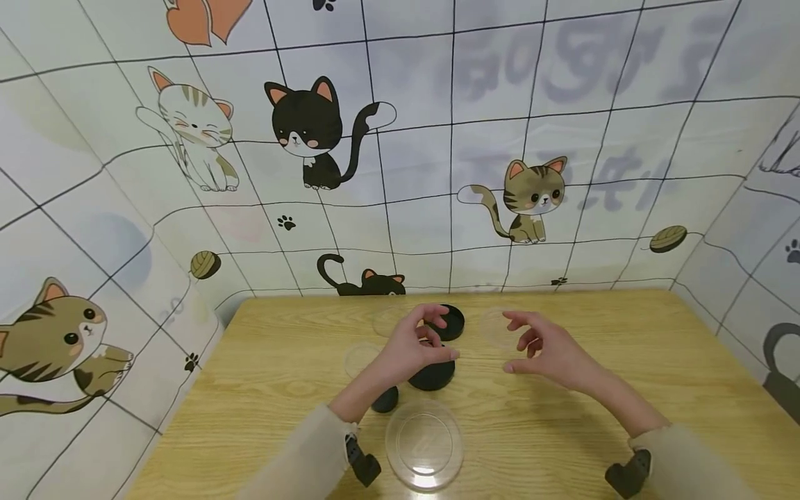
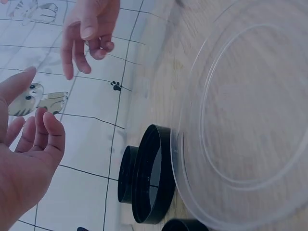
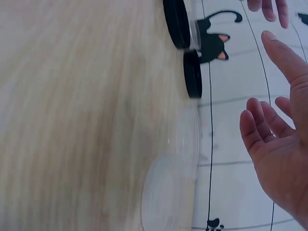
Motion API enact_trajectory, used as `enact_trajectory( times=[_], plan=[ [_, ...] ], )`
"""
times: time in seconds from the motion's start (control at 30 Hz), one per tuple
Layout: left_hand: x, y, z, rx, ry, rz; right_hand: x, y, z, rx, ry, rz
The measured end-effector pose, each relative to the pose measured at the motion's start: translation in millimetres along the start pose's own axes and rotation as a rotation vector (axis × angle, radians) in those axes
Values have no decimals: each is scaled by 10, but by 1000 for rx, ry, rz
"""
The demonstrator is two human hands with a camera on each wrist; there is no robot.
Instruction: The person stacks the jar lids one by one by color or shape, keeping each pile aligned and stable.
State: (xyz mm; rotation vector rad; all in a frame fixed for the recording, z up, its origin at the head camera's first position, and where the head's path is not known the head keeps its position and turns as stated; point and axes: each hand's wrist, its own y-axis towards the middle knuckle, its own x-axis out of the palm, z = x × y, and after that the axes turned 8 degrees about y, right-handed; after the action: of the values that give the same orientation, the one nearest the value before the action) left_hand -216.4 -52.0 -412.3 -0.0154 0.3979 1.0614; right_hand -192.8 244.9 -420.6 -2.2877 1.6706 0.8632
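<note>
My left hand [image 1: 406, 353] hovers above the wooden table, fingers loosely bent and holding nothing. Two black round shallow lids, a far one [image 1: 454, 323] and a nearer one [image 1: 431, 376], lie under it, partly hidden by the hand. Facing it from the right, my right hand [image 1: 556, 353] is also in the air with bent fingers and no object in them. Close to its fingertips in the head view lies a faint clear disc [image 1: 494, 328]. The right wrist view shows two clear round lids, one [image 3: 161, 197] overlapping the other [image 3: 190, 130].
A large clear plastic lid [image 1: 425, 444] lies at the table's front. A small black round piece [image 1: 385, 400] sits just beyond it. Further clear discs [image 1: 360, 360] lie left of the black lids. A cat-print cloth [image 1: 419, 173] forms the backdrop behind the table [image 1: 625, 319].
</note>
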Motion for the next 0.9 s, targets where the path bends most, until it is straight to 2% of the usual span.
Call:
enact_trajectory(
  times=[0.23, 0.47, 0.63, 0.9],
  plan=[
    [158, 365, -128, -52, 63, 51, -195, 137, 251, 59, -4, 79],
    [330, 630, -228, -135, 17, 88, -318, 238, 468, 151, -9, 85],
    [476, 736, -288, -194, -10, 69, -402, 301, 600, 189, -14, 90],
    [667, 736, -369, -274, 85, 44, -360, 315, 719, 218, 48, 31]
  ],
)
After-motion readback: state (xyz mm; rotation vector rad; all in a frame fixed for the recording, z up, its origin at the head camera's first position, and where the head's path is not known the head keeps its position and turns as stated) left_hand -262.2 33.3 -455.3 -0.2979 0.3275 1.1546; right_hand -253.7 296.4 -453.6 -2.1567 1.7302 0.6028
